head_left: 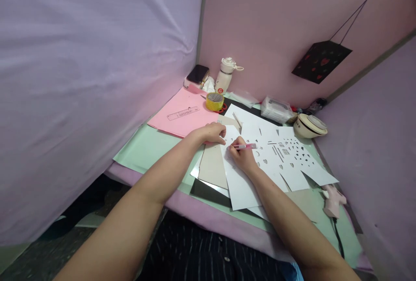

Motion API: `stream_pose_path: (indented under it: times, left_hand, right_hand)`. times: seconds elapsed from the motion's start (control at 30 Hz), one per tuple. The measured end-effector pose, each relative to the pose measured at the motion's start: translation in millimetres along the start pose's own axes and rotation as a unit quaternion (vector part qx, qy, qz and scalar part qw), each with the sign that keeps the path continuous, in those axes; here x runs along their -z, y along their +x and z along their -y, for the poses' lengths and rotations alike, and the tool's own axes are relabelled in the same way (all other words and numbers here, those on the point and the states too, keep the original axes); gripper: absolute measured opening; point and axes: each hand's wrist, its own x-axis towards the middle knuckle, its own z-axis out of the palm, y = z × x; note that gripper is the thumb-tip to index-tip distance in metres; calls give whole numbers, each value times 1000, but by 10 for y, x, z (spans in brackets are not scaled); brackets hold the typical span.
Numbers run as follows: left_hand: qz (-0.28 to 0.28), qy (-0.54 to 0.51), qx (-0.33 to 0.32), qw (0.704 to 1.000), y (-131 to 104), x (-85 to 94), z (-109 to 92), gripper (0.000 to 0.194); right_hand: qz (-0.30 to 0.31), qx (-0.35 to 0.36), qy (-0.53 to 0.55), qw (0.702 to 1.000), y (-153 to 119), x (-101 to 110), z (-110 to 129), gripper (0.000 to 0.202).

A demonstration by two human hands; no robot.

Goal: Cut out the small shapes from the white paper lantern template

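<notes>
My right hand (pixel 240 153) is closed around a slim pink pen-shaped tool (pixel 248 146), its tip end hidden by my fingers. That hand rests on a white sheet (pixel 242 190) with small star, moon and heart shapes on it. At the sheet's left edge lies my left hand (pixel 214 133), thumb apart from the bent fingers, with nothing seen in its grasp. A grey-beige card (pixel 212 168) lies partly under the sheet. To the right are more white sheets (pixel 295 131) with cut-out hearts, slits and small holes.
Pink paper (pixel 182 99) bears a clear ruler (pixel 183 113). Behind stand yellow tape (pixel 215 101), a bottle (pixel 225 75) and a phone (pixel 198 73). At right are a bowl (pixel 307 129) and a pink glue gun (pixel 333 201) with its cord. A black lantern (pixel 321 60) hangs above.
</notes>
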Motion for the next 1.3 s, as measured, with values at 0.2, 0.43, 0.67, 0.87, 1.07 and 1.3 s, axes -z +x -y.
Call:
stream_pose_path:
  times: [0.2, 0.43, 0.67, 0.87, 1.07, 1.3]
  left_hand:
    - [4, -13, -6, 1000, -26, 15, 10, 36]
    - [45, -25, -14, 999, -153, 144, -58, 49]
    - [62, 2, -15, 998, -186, 194, -100, 56]
    - [69, -2, -8, 998, -194, 206, -116, 56]
    - [64, 0, -16, 998, -136, 158, -57, 56]
    - [61, -1, -16, 998, -116, 141, -52, 54]
  right_hand:
    - [-58, -39, 48, 996, 16, 72, 81, 16]
    - [0, -108, 136, 985, 40, 227, 156, 27]
    - [2, -150, 96, 984, 58, 229, 102, 20]
    - [57, -166, 123, 977, 112, 235, 132, 18]
    - [65, -179, 108, 976, 145, 219, 186, 20]
    - [59, -179, 75, 979, 148, 225, 250, 24]
